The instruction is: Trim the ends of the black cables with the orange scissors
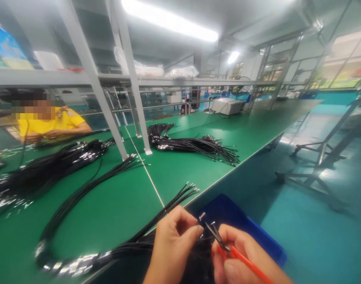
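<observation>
My left hand (176, 240) is pinched closed at the table's front edge. A black cable with a pale tip (202, 215) seems to poke out past its thumb and forefinger; the grip itself is partly hidden. My right hand (242, 252) is wrapped round orange-handled nippers (220, 240), whose slim dark jaws stand slightly apart just right of the left fingertips. Beside my left hand, a bundle of black cables (165, 207) points away over the table. It joins a long loop of cables (76, 197) curving across the green surface on the left.
A blue bin (257, 232) sits below the table edge. More black cable bundles lie at mid-table (192, 145) and left (50, 165). White shelf posts (136, 86) rise from the green table (118, 213). A person in yellow (54, 124) works opposite.
</observation>
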A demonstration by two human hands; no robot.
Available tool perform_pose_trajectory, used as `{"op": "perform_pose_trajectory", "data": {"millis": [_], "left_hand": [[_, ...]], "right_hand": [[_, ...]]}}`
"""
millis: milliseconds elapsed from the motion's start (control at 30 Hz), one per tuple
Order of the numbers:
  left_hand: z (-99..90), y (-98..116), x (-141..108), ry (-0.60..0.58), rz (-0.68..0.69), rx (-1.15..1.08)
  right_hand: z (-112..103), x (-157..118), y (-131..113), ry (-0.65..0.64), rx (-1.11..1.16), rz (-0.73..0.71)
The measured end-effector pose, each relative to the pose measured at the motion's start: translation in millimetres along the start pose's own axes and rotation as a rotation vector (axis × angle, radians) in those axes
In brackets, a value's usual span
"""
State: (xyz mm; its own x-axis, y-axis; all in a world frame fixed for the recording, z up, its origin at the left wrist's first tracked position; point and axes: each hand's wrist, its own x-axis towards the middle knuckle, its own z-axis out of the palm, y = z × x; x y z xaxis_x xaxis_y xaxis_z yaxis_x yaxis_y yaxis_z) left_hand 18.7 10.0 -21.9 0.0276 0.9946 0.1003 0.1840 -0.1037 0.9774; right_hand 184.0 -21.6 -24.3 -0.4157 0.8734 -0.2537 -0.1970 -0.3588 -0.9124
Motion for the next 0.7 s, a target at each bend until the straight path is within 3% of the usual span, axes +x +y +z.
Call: {"op": "perform_pose_trajectory", "data": {"millis": [200, 367, 533, 700], "left_hand": [[-1.9, 4.0, -1.1, -0.046, -0.069, -0.105], [0.2, 7.0, -2.0, -0.045, -0.103, -0.130], [-0.6, 10.2, 0.3, -0.028, -0.105, -0.125], [1.1, -3.5, 1.8, -0.046, -0.042, -0.036]], "right_hand": [[4.0, 1.3, -3.6, -0.002, 0.028, 0.129], [6.8, 3.7, -1.2, 0.050, -0.015, 0.011], [4.6, 10.7, 6.4, 0.016, -0.099, 0.049], [1.6, 6.5, 3.5, 0.145, -0.266, 0.060]]}}
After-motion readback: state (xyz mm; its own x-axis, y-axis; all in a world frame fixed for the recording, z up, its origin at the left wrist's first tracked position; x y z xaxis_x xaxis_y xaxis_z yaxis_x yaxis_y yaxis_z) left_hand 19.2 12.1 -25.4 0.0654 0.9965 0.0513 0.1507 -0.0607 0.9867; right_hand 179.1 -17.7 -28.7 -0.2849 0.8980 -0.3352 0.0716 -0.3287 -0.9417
